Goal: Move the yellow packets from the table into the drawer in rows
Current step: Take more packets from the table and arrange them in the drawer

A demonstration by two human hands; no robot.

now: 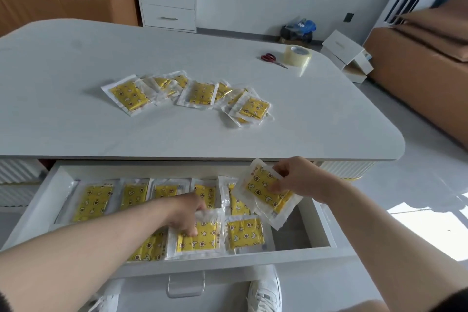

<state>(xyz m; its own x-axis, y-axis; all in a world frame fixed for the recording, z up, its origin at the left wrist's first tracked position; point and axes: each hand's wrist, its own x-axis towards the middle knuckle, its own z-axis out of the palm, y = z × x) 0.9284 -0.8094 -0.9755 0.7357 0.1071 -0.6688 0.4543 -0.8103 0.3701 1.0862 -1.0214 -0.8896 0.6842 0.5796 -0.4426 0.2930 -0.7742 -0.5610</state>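
Several yellow packets in clear wrappers lie scattered on the white table. Below its front edge the white drawer stands pulled out, with a back row of packets and a front row beginning. My left hand presses down on a packet in the front row, fingers on its top edge. To its right lies another front-row packet. My right hand holds a yellow packet tilted above the drawer's right part.
Red-handled scissors and a roll of clear tape sit at the table's far right. The drawer's right end is bare. My white shoes show below the drawer front. A white cabinet and cardboard boxes stand beyond.
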